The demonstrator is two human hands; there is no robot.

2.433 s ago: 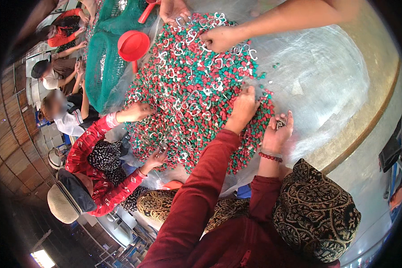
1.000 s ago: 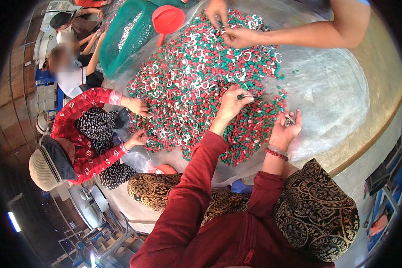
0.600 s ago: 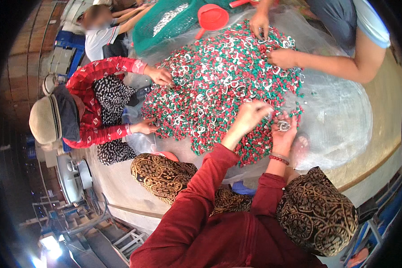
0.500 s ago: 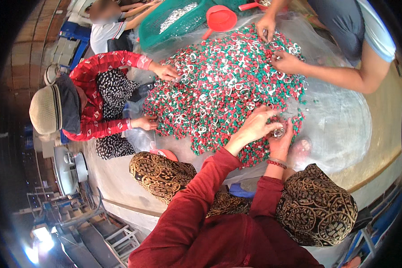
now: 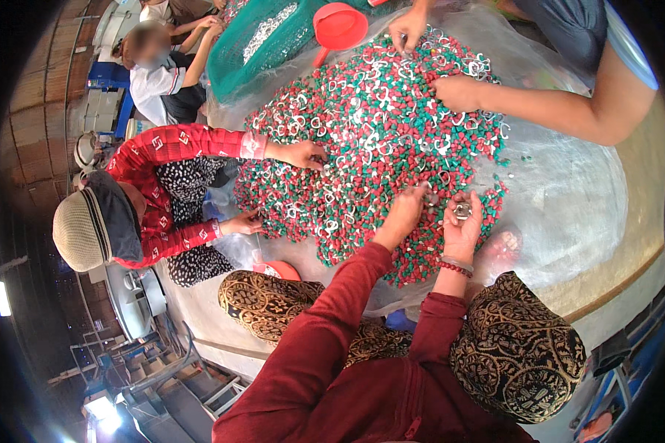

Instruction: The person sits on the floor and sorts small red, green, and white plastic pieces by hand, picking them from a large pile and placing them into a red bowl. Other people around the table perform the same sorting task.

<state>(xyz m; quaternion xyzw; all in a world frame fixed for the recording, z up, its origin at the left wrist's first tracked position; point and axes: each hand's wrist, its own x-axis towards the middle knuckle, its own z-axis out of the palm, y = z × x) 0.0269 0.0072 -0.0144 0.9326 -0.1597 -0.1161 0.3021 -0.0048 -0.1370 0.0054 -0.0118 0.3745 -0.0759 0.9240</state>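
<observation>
A broad heap of small red, green and white pieces [image 5: 377, 140], mixed with pale ring-shaped pieces, spreads out before me. Over its near edge, my left hand [image 5: 403, 215] pinches a small pale piece [image 5: 431, 198] at its fingertips. Just right of it, my right hand [image 5: 460, 232], with a red bead bracelet at the wrist, is turned palm up. Its fingers curl around silvery ring-shaped pieces [image 5: 462, 211]; how many cannot be made out.
Clear plastic sheeting [image 5: 569, 199] lies under the heap. A co-worker in a red patterned shirt [image 5: 166, 148] reaches in from the left, another person's forearm [image 5: 539, 103] from the upper right. Beyond are a green basket [image 5: 233, 63] and a red scoop [image 5: 340, 28].
My left hand has drawn away from my right hand, to the left and down onto the heap. The right hand's palm has opened more to view. The left co-worker's upper hand reaches farther in.
</observation>
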